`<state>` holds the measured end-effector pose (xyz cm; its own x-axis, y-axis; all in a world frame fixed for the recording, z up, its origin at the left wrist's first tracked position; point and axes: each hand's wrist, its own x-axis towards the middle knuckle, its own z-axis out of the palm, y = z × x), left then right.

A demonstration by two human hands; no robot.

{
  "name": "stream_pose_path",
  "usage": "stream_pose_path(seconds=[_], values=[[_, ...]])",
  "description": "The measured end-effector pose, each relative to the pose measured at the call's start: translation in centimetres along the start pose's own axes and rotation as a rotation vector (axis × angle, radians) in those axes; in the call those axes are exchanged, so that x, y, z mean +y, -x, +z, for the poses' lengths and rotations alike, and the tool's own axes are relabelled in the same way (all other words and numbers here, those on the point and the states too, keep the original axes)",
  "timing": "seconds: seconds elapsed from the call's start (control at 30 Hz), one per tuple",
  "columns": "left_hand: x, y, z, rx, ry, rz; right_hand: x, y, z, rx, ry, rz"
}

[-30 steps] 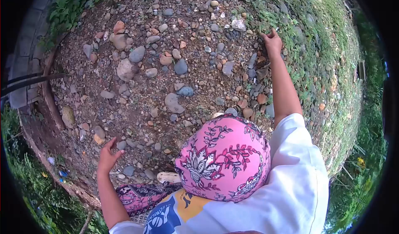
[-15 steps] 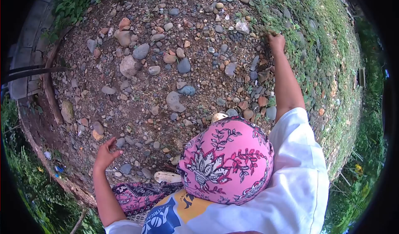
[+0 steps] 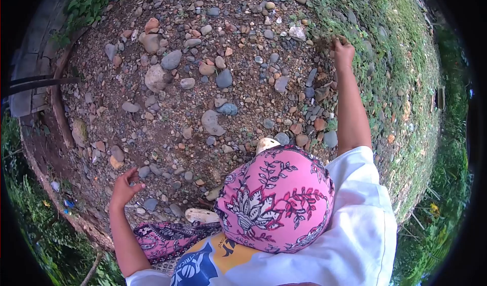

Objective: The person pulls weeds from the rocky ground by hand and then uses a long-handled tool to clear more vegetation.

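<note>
My right hand (image 3: 343, 53) is at the edge of the green growth, its fingers pinched on a small tuft of weeds (image 3: 323, 41), brownish green and partly blurred. Stony soil lies on one side of it and low leafy plants on the other. My left hand (image 3: 126, 187) hovers over the pebbly ground with thumb and fingers apart, holding nothing. Nearest to it are an orange-tan stone (image 3: 116, 162) and a small grey stone (image 3: 144, 172).
Stones of many sizes cover the soil, among them a large pale stone (image 3: 157, 78) and a flat grey one (image 3: 213, 122). A wooden log (image 3: 60, 101) borders the left. My pink patterned knee (image 3: 276, 199) and pale shoes (image 3: 202, 215) fill the lower middle.
My right hand has shifted slightly to the right and down, and the brownish tuft shows more beside its fingers. My left hand has moved a little left, staying open.
</note>
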<state>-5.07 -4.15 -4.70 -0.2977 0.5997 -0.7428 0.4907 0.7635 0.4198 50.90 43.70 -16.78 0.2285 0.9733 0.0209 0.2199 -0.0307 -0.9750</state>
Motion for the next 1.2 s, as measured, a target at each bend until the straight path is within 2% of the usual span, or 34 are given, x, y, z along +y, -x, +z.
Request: stream_pose_path(seconds=[0.03, 0.13, 0.27, 0.4, 0.43, 0.53, 0.67, 0.7, 0.77, 0.9, 1.0, 1.03, 1.13, 1.2], values=[[0.1, -0.1, 0.0, -0.007, -0.004, -0.006, -1.8, -0.1, -0.3, -0.035, -0.063, -0.057], [1.3, -0.3, -0.2, -0.017, -0.030, -0.011, -5.7, -1.3, -1.7, -0.188, 0.066, 0.012], [1.0, -0.9, -0.1, -0.021, -0.005, 0.027, -5.8, -1.7, -3.7, -0.418, 0.516, 0.283], [0.7, -1.0, 0.0, -0.029, 0.008, 0.014, -2.1, -2.9, -1.8, -0.282, 0.575, 0.216], [1.2, -0.7, -0.1, -0.039, -0.022, -0.007, 0.2, -4.0, -1.5, -0.283, 0.515, 0.164], [0.7, -0.2, -0.3, -0.038, -0.043, -0.019, 1.8, -3.7, 1.1, -0.207, 0.707, -0.106], [0.2, 0.3, -0.4, -0.011, 0.002, 0.006, 0.4, -3.3, 3.0, -0.216, 0.638, 0.121], [0.2, 0.5, -0.4, -0.008, -0.001, 0.002, 1.8, -4.3, 3.0, -0.119, 0.814, 0.042], [0.4, 0.6, -0.4, -0.003, -0.009, 0.000, 3.6, -5.0, 2.1, -0.056, 0.787, 0.024], [0.3, 0.7, -0.5, -0.009, 0.022, -0.024, 2.7, -2.8, 1.6, 0.039, 0.662, -0.013], [-0.3, 0.7, -0.6, 0.001, 0.049, -0.027, 6.3, -4.1, 0.3, -0.007, 0.552, -0.016], [-0.6, 0.6, -0.6, 0.003, 0.042, -0.024, 3.5, -2.3, 0.9, -0.050, 0.564, 0.033], [-0.6, 0.7, -0.7, 0.004, 0.015, -0.036, -1.2, -0.2, 1.5, -0.112, 0.064, 0.043], [-0.4, 0.8, -0.8, 0.002, 0.019, -0.045, -3.1, -0.8, 0.8, -0.189, 0.097, 0.028]])
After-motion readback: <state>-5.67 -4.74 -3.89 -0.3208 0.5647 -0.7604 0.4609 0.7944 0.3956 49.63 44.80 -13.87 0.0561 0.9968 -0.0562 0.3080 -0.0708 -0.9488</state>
